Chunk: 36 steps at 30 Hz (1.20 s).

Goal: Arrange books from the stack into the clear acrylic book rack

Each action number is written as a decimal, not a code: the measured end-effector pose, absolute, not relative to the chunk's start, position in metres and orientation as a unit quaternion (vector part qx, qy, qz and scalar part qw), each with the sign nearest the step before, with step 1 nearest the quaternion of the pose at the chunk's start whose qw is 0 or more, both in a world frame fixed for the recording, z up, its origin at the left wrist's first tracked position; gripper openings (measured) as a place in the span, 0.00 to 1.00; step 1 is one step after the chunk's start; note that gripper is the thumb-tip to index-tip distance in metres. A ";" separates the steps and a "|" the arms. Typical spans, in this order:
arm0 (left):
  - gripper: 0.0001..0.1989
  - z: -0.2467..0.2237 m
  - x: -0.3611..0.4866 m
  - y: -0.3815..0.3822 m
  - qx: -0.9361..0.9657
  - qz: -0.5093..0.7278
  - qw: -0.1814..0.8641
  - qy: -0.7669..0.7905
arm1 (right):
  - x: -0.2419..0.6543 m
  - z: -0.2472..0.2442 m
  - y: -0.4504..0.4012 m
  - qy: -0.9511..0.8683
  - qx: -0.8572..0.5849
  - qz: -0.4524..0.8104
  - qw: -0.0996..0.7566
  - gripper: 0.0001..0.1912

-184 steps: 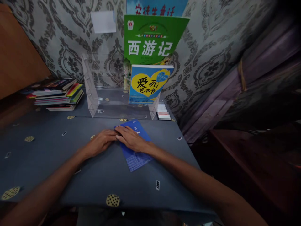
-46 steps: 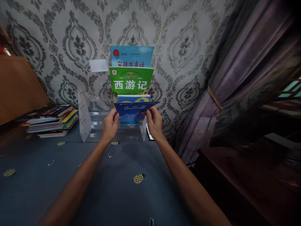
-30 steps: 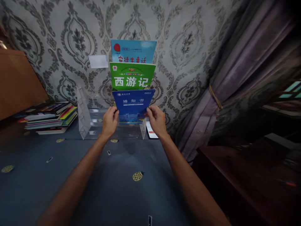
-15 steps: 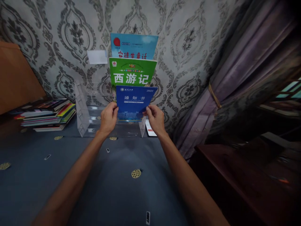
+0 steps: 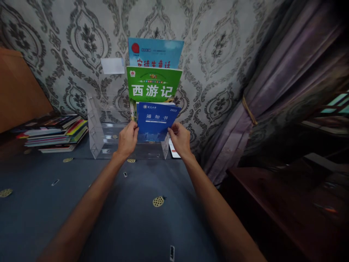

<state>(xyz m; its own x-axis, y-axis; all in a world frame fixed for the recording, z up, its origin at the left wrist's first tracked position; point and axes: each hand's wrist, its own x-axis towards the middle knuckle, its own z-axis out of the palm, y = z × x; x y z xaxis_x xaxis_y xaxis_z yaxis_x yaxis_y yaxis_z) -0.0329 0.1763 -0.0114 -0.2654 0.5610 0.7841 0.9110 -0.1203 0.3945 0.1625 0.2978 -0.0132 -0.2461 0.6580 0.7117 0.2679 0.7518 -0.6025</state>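
A dark blue booklet (image 5: 156, 123) with white print and "2022" on its cover is held by its two side edges in front of a clear tiered rack (image 5: 95, 134). My left hand (image 5: 128, 139) pinches its left edge, and my right hand (image 5: 179, 138) grips the right edge. Behind it a green book (image 5: 152, 84) stands upright in the rack. Further back and higher is a light blue book (image 5: 155, 52) with red lettering. Whether the booklet's lower edge touches the rack cannot be made out.
To the left lies a pile of books (image 5: 57, 133) beside a brown panel (image 5: 21, 91). A phone (image 5: 173, 150) is partly hidden behind my right hand. A white card (image 5: 112, 66) shows above the rack. A purple curtain (image 5: 231, 134) and a dark red table (image 5: 261, 196) are on the right.
The blue booklet has shifted slightly down, its top now leaning back less squarely, with page edges showing along the top. Both hands keep their hold. The other books stay put.
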 end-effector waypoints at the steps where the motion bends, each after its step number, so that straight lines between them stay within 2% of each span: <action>1: 0.04 -0.012 -0.032 0.176 -0.578 -0.469 0.187 -0.641 | 0.163 -0.014 0.299 -0.771 -0.313 0.171 0.528 0.05; 9: 0.04 -0.010 -0.030 0.173 -0.543 -0.378 0.237 -0.711 | 0.162 -0.018 0.302 -0.768 -0.343 0.153 0.518 0.06; 16: 0.05 -0.004 -0.024 0.171 -0.516 -0.326 0.241 -0.755 | 0.161 -0.018 0.302 -0.768 -0.316 0.167 0.531 0.15; 36: 0.12 -0.008 -0.016 0.177 -0.521 -0.260 0.284 -0.762 | 0.155 -0.020 0.290 -0.798 -0.318 0.064 0.508 0.16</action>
<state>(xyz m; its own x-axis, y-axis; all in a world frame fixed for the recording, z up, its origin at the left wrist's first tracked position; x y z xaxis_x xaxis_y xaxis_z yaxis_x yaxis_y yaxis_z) -0.0165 0.1766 -0.0084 -0.2954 0.6458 0.7040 0.9416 0.3216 0.1000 0.1550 0.2902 -0.0197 -0.2820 0.5734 0.7692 0.4431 0.7890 -0.4256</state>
